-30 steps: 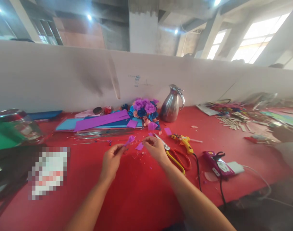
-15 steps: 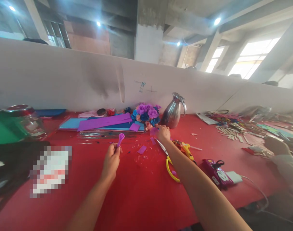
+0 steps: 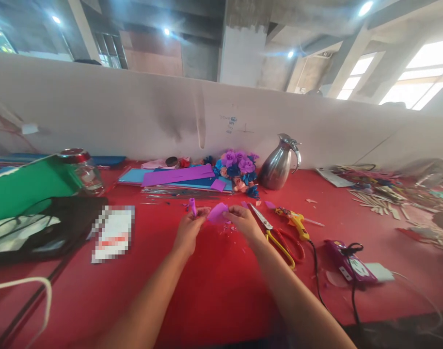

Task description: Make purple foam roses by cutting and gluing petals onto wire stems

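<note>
My left hand [image 3: 189,229] pinches a small rolled purple paper flower bud [image 3: 193,206] upright between thumb and fingers. Close beside it, my right hand [image 3: 245,223] is closed on a loose purple paper petal [image 3: 217,213], whose left edge comes near the left fingertips. Whether the left fingers touch the petal I cannot tell. Behind the hands stands a bunch of purple, blue and pink paper flowers [image 3: 239,167]. Scissors [image 3: 267,225] with yellow and red handles lie just right of my right hand, with a yellow glue gun [image 3: 297,226] beyond them.
Purple paper strips [image 3: 178,175] lie on blue sheets at the back. A steel jug [image 3: 279,162] stands right of the flowers. A purple power strip [image 3: 350,261] with cables sits at right, a glass jar [image 3: 87,174] and dark bag [image 3: 72,228] at left. Wooden sticks [image 3: 377,203] lie far right.
My right hand has come back from beside the flowers with a purple petal, and both hands now meet in front of me. The view has turned slightly left, and the whole scissors now show.
</note>
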`<action>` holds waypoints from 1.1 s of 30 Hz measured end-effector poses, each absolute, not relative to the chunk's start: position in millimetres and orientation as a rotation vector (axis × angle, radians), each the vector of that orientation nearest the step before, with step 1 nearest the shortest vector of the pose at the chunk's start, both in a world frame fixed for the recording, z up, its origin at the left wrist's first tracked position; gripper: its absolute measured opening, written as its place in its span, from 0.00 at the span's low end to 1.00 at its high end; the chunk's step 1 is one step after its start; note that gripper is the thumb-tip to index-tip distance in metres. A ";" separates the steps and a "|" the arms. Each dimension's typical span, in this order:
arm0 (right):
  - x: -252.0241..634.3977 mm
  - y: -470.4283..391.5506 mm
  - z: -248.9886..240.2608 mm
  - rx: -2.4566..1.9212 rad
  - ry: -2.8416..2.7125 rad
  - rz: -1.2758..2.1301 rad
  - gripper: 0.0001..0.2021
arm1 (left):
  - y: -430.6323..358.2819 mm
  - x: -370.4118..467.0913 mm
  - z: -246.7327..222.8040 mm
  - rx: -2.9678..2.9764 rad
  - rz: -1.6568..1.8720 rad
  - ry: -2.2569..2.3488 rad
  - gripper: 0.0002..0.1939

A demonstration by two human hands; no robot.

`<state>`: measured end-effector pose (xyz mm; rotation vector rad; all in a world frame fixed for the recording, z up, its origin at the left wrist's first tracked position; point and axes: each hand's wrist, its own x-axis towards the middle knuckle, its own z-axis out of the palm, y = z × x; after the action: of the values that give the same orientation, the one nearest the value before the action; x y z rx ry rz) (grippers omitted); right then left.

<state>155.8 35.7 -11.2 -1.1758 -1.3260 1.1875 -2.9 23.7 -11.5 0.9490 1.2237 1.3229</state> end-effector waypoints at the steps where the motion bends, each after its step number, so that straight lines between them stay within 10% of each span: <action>1: 153.9 32.2 -13.7 -1.164 -1.281 1.219 0.10 | 23.1 -2.8 -10.2 0.956 1.304 1.209 0.27; 27: 162.2 39.3 -32.6 -1.143 -1.391 1.118 0.08 | 26.5 -2.9 -19.7 1.061 1.301 1.301 0.15; 33: 174.7 38.6 -20.0 -1.267 -1.157 0.668 0.09 | 26.0 -4.1 -21.2 1.075 1.238 1.377 0.12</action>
<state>174.7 38.6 -20.0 -1.2668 -1.1572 0.6683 -4.1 26.0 -21.2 1.0754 1.3767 1.2384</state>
